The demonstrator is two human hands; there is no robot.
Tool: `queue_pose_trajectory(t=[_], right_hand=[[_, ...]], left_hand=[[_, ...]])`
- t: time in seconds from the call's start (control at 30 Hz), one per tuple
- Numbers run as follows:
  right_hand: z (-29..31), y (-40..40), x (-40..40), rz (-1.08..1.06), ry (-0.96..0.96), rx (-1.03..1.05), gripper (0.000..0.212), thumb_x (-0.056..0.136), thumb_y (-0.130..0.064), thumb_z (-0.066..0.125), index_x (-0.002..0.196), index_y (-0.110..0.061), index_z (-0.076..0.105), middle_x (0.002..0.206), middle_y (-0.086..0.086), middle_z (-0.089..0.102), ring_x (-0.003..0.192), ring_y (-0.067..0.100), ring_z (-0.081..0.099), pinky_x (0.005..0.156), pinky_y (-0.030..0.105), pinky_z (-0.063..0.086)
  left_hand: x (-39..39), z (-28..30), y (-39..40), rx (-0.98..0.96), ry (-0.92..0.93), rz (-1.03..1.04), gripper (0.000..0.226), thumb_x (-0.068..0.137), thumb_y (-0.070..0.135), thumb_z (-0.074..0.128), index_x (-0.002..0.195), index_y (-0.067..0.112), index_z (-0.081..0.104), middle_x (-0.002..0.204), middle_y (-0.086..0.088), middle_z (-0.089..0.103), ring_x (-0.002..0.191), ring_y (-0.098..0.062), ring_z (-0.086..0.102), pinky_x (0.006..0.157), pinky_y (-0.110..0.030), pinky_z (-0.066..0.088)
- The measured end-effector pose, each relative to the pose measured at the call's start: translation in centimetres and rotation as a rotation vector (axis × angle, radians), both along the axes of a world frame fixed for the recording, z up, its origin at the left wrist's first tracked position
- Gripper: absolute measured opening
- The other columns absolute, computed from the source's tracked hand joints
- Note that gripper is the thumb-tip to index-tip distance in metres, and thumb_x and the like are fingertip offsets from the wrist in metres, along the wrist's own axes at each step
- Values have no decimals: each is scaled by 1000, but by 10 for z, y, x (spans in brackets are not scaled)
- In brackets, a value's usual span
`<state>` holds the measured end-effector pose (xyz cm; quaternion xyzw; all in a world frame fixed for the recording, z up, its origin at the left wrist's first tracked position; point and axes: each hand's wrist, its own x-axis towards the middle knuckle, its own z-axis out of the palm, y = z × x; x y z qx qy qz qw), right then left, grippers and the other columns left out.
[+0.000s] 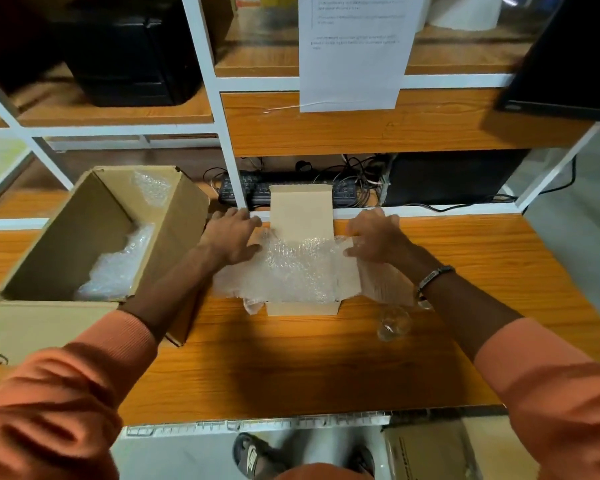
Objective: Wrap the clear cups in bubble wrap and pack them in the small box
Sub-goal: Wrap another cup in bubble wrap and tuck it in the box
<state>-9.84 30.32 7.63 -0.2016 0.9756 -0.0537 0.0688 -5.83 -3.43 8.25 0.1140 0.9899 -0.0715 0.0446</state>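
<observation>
The small cardboard box (302, 308) sits open at the table's middle, its lid flap standing up at the back. Bubble wrap (291, 268) fills and spills over it, hiding whatever lies inside. My left hand (234, 237) rests flat on the wrap at the box's left side. My right hand (378, 237) presses its fingers on the wrap and the right side flap. A clear cup (394, 322) lies bare on the table to the right of the box, under my right forearm.
A large open carton (49, 320) with loose bubble wrap (115, 268) inside stands at the left. White shelf posts (222, 133), a keyboard (257, 194) and cables lie behind the box. A black monitor (568, 64) hangs upper right.
</observation>
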Motion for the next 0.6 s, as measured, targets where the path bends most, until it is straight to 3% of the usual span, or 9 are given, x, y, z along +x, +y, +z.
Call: queue_pose_trajectory(t=[0.07,0.17,0.27,0.37,0.47,0.6], right_hand=[[-4,-11,6,137,-91,40,39,85,-56,80,115,-34,70,126,-6,64,129,24,49,106,47,35],[-19,-23,16,278,-207,207,43,89,-59,75,124,-35,69,136,-6,65,137,23,47,114,50,31],[-37,-33,24,344,-186,294,51,98,-55,66,144,-33,60,152,-2,58,147,24,44,121,55,25],[-52,-39,28,374,-161,368,59,105,-49,58,159,-31,45,169,8,39,156,27,34,123,52,25],[-65,-42,29,369,-155,402,65,106,-45,57,165,-33,33,176,13,19,162,28,22,126,51,17],[-75,-46,29,370,-142,417,66,107,-44,55,167,-34,29,176,15,18,162,28,20,128,53,11]], left_hand=[[7,-8,11,83,-17,-66,61,97,69,55,140,27,60,146,-7,60,137,-31,55,115,-57,41],[15,-24,23,21,-175,-155,63,99,73,45,141,29,62,149,-2,61,141,-28,51,119,-55,35],[19,-44,27,-85,-269,-200,63,105,64,42,154,26,51,163,-3,48,153,-27,40,127,-55,24],[19,-60,31,-132,-324,-181,64,109,57,40,163,22,38,174,-8,30,161,-27,27,130,-53,17],[17,-72,37,-159,-343,-173,67,110,55,38,167,21,29,177,-12,16,164,-28,14,132,-53,10],[13,-87,51,-197,-366,-174,71,111,56,32,169,19,17,177,-15,6,165,-29,2,133,-53,1]])
